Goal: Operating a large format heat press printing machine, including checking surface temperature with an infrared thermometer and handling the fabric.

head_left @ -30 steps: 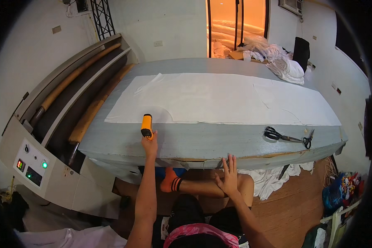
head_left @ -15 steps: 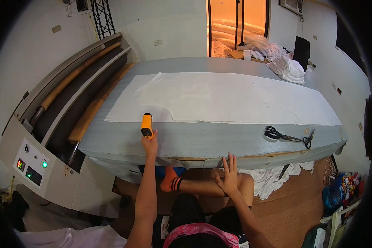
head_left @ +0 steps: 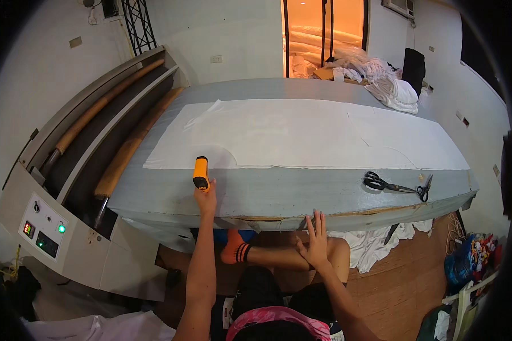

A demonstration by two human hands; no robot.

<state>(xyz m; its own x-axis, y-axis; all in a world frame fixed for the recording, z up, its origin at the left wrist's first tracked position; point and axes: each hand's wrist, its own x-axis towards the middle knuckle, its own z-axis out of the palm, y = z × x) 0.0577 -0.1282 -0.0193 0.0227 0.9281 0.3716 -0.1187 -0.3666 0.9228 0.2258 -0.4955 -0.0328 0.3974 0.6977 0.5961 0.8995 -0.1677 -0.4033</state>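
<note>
My left hand (head_left: 205, 196) is closed around the grip of a yellow and black infrared thermometer (head_left: 201, 173), held over the near left part of the grey-covered table (head_left: 301, 190). Beyond it lies a long sheet of white fabric (head_left: 301, 136), flat on the table with cut lines or overlapping edges at both ends. My right hand (head_left: 316, 238) has its fingers spread near the table's front edge, above my bent leg, and holds nothing. Whether its fingertips touch the edge I cannot tell.
Black-handled scissors (head_left: 392, 186) and a smaller pair (head_left: 424, 190) lie at the table's right. A roller press (head_left: 68, 199) with lit controls adjoins the left side. Folded white cloth (head_left: 393, 94) is at the far right. White fabric (head_left: 361, 250) lies on the floor under the table.
</note>
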